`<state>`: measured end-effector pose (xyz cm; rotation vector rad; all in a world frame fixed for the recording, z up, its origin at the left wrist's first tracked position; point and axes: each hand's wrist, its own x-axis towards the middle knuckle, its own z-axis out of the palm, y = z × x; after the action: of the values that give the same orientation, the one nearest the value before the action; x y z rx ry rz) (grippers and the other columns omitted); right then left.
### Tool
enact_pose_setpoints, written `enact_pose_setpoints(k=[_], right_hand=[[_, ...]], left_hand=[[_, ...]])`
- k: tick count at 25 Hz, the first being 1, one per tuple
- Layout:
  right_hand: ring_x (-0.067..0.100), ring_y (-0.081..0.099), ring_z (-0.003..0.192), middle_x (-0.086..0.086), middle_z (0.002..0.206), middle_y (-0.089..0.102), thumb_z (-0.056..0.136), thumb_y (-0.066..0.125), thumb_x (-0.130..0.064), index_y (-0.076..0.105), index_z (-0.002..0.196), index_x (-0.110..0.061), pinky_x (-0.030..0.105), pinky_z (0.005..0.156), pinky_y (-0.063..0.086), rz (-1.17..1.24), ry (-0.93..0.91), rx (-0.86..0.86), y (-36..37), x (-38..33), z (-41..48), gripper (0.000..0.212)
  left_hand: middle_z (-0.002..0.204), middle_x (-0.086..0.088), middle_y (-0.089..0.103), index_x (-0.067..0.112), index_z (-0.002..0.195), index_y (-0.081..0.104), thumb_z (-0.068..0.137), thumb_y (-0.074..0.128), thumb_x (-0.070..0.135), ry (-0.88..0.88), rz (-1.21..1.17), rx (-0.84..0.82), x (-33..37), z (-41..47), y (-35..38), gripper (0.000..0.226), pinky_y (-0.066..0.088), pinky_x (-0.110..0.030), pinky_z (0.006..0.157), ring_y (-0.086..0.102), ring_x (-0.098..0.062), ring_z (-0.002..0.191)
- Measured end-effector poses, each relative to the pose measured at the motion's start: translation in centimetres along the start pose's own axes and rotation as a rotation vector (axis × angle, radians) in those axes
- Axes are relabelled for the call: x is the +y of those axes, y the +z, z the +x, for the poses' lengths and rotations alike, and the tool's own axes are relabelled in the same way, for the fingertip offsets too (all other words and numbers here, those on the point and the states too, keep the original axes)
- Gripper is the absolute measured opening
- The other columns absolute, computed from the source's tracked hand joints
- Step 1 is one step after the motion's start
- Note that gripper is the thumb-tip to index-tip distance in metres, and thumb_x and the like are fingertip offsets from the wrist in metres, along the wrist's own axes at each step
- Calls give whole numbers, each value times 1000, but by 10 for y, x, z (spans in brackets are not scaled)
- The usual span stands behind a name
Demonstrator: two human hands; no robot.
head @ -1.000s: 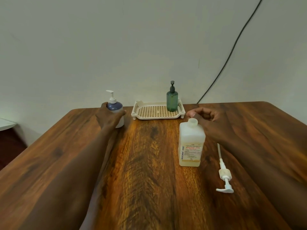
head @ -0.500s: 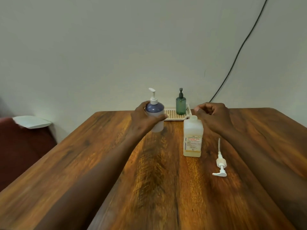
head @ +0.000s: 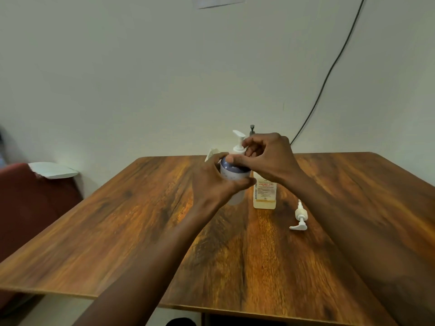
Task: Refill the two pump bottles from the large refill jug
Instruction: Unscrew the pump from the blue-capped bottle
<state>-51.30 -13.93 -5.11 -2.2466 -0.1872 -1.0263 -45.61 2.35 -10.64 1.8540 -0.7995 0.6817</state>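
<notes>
Worktop (head: pixel 122 227): one, wood-grained, carrying everything but the bottle in hand.

Hands: two. Left hand (head: pixel 213 182) wrapped round the body of the white bottle (head: pixel 231 177), lifted clear of the worktop and held upright, or nearly so. Right hand (head: pixel 268 158) curled over the top of it, fingers (head: pixel 249 149) pinched at the collar under the pump head (head: pixel 239 135).

Step in hand, by judgement: unscrewing the pump from the first bottle, ahead of any pouring. Next move calls for a firm left-hand hold against the twist, turns at the collar (not at the nozzle), then a straight lift so the dip tube clears the neck without dripping.

Jug (head: pixel 264 194): one, pale and labelled, standing just behind and right of the held bottle, its top hidden by the right wrist. Cap on or off: cannot tell.

Pump bottles: two. White one in the hands; second one (head: pixel 252 129) nearly hidden behind the right hand, only its dark pump tip showing at the back.

Tray (head: pixel 210 153): one, only a pale corner visible behind the left hand.

Loose pump (head: pixel 300 218): one, white, lying on the worktop right of the jug, well apart from both bottles (most likely the jug's own).
</notes>
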Motion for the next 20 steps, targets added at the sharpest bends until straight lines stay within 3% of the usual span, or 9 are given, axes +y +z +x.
enact_pose_setpoints(k=[4, 6, 9, 11, 13, 14, 17, 18, 20], right_hand=[[6, 63, 60, -4, 65, 69, 74, 86, -52, 77, 77, -14, 14, 55, 46, 27, -41, -30, 4, 5, -13, 39], [9, 63, 63, -4, 69, 70, 78, 81, -52, 78, 80, -14, 19, 55, 48, 2, -61, -89, 6, 6, -19, 39], [4, 67, 82, -12, 92, 72, 89, 78, -31, 78, 104, -19, 18, 69, 54, 156, 3, -272, 3, 4, -25, 19], [1, 67, 101, -16, 111, 70, 94, 73, -18, 66, 130, -23, 14, 81, 56, 330, 105, -417, 0, 0, -29, 37], [-3, 61, 106, -17, 119, 63, 91, 77, -28, 48, 150, -25, 6, 80, 51, 275, 174, -420, 3, -5, -30, 65], [-4, 62, 100, -17, 115, 63, 86, 80, -39, 51, 147, -26, 5, 74, 50, 183, 178, -359, 9, -7, -30, 70], [-3, 63, 72, -14, 84, 69, 71, 85, -60, 73, 101, -23, 7, 58, 46, 7, 137, -115, 30, -12, -34, 49], [-1, 64, 71, -12, 81, 69, 73, 85, -57, 74, 95, -20, 8, 57, 46, -6, 122, -97, 34, -13, -34, 45], [6, 70, 84, -11, 90, 72, 83, 84, -38, 74, 107, -20, 11, 67, 53, 75, 128, -165, 35, -14, -31, 32]], left_hand=[[90, 19, 70, 31, 109, 71, 61, 96, 48, 24, -46, -46, 6, -20, -7, 56, 54, -12, 64, 68, 5, 80], [94, 20, 72, 31, 110, 72, 62, 98, 41, 13, -116, -114, 2, -26, -9, 55, 54, -13, 66, 69, 4, 86], [107, 18, 72, 28, 124, 69, 62, 95, 47, 30, -174, -201, -11, -30, -16, 70, 55, -13, 74, 68, 5, 97], [110, 20, 71, 28, 128, 67, 62, 92, 54, 30, -180, -192, -18, -33, -20, 75, 55, -13, 76, 68, 4, 98], [107, 24, 69, 33, 125, 66, 62, 91, 55, 30, -166, -155, -19, -38, -21, 71, 56, -13, 75, 68, 5, 96], [104, 26, 68, 36, 122, 65, 63, 91, 55, 23, -149, -129, -19, -40, -21, 67, 57, -14, 74, 68, 6, 94], [97, 26, 67, 40, 117, 64, 63, 93, 49, 27, -107, -92, -18, -44, -20, 62, 57, -13, 70, 67, 8, 89], [97, 23, 69, 38, 118, 65, 64, 94, 48, 33, -101, -94, -20, -43, -20, 62, 57, -14, 70, 67, 7, 88], [104, 16, 72, 34, 122, 66, 65, 92, 51, 30, -100, -110, -25, -42, -22, 66, 58, -16, 72, 68, 4, 90]])
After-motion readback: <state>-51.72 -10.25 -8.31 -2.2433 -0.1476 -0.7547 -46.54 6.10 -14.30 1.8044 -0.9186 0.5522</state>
